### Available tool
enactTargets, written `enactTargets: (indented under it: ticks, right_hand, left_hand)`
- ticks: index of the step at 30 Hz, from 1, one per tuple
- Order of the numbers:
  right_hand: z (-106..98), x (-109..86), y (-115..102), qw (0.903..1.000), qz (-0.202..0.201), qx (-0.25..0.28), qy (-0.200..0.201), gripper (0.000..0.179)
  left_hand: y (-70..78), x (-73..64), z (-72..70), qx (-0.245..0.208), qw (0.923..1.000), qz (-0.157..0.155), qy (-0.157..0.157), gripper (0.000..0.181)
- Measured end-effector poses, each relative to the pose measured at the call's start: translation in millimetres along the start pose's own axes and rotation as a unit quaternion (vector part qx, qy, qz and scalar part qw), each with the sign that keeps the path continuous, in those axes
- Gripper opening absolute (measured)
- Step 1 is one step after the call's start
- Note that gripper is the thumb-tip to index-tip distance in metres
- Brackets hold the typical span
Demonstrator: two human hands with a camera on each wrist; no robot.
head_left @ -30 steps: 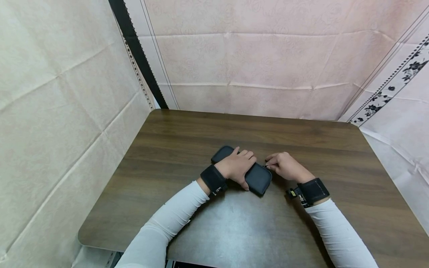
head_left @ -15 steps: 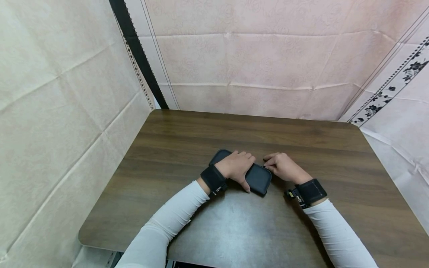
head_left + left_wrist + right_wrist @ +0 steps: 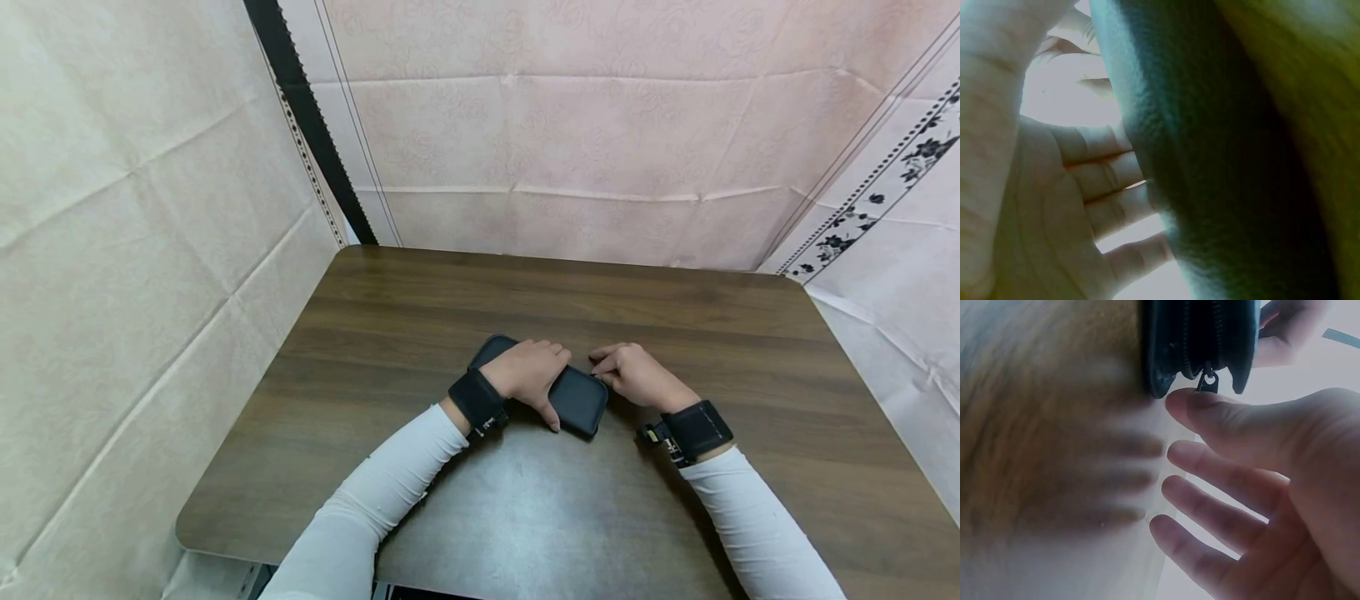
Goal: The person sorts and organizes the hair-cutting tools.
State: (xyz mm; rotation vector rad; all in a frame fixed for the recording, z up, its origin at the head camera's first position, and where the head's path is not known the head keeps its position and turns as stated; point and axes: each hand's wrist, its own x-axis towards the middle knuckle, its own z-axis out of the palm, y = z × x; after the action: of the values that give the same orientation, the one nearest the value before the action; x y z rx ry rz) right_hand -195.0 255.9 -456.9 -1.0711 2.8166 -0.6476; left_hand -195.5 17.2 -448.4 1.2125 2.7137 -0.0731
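A dark zip-up case [image 3: 579,402] lies slantwise on the wooden table. My left hand [image 3: 527,373] grips it across the middle, thumb on the near edge and fingers over the far edge, covering much of its upper face. In the left wrist view, the case's grained side [image 3: 1172,125] runs between thumb and fingers. At the case's right end my right hand [image 3: 636,373] pinches the small metal zipper pull [image 3: 1209,382] with thumb and forefinger. The other right fingers stay spread below it. Above the pull, two rows of zipper teeth [image 3: 1217,325] stand apart with a dark gap between.
The brown table [image 3: 450,292] has rounded corners. Pale patterned cloth [image 3: 600,133] hangs behind it and on both sides. A dark strip [image 3: 311,125] runs down the cloth at the back left. Black bands [image 3: 476,402] wrap both wrists.
The case has turned slightly, its far left end shifting a little toward me. My left forefinger has come down beside the others. The right hand has edged left, still pinching the zipper pull.
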Motion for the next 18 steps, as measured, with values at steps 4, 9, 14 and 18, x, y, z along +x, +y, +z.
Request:
enactTargets:
  ticks: [4,9,14,18]
  right_hand:
    - [-1.2,-0.4,-0.2,1.0000,-0.007,-0.001,-0.002,0.016]
    - [-3.5,-1.7,-0.3,0.9999,-0.011,-0.002,-0.009,0.016]
    - [-5.3,-3.2,-0.6,0.9997,-0.007,-0.001,-0.022,0.017]
    - [-6.5,-3.8,-1.4,0.9996,-0.005,0.000,-0.027,0.018]
  left_hand:
    - [0.2,0.1,0.0,-0.001,1.0000,0.000,0.002,0.109]
    - [0.9,-0.4,-2.3,0.000,1.0000,0.000,-0.003,0.108]
    - [0.8,-1.1,-2.4,-0.001,1.0000,0.002,-0.003,0.106]
    - [0.2,-1.0,-1.0,0.000,1.0000,0.004,0.000,0.108]
